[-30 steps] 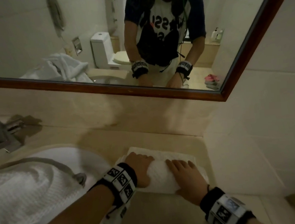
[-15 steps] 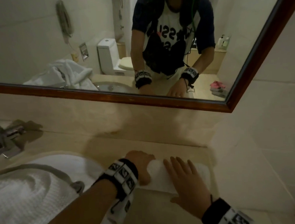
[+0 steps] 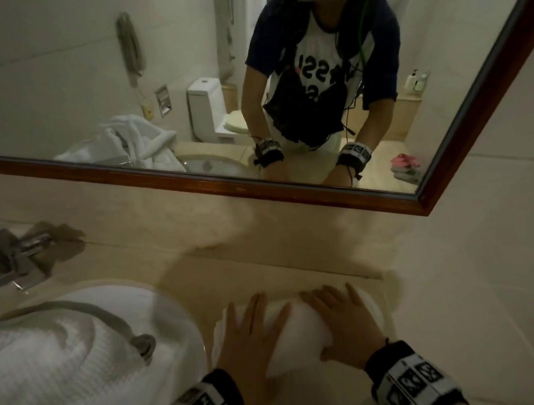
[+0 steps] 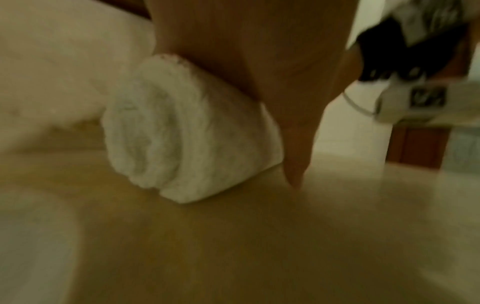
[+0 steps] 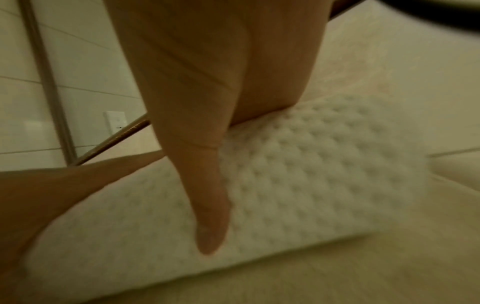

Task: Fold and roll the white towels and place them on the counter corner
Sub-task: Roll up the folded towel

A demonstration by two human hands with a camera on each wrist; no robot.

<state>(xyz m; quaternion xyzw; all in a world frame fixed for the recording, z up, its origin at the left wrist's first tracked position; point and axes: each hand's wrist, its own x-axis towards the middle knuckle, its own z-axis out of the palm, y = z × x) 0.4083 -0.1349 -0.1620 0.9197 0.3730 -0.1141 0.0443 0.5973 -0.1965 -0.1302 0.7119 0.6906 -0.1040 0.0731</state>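
A rolled white towel (image 3: 296, 331) lies on the beige counter (image 3: 265, 276) close to the corner by the right wall. My left hand (image 3: 250, 334) lies flat on the roll's left part with straight, spread fingers. My right hand (image 3: 342, 318) lies flat on its right part. In the left wrist view the spiral end of the rolled towel (image 4: 166, 127) shows under my left hand (image 4: 259, 61), thumb tip near the counter. In the right wrist view my right hand (image 5: 207, 102) presses the towel's waffle surface (image 5: 298, 174).
A white waffle-weave robe or towel (image 3: 48, 363) is heaped in the sink (image 3: 172, 309) at the left. A chrome faucet (image 3: 11, 257) stands at the far left. The framed mirror (image 3: 258, 187) hangs above the backsplash; the tiled wall (image 3: 489, 280) closes the right side.
The towel has been rolled away from me toward the back wall. My left hand went from curled on the roll to flat with spread fingers. Both hands moved forward.
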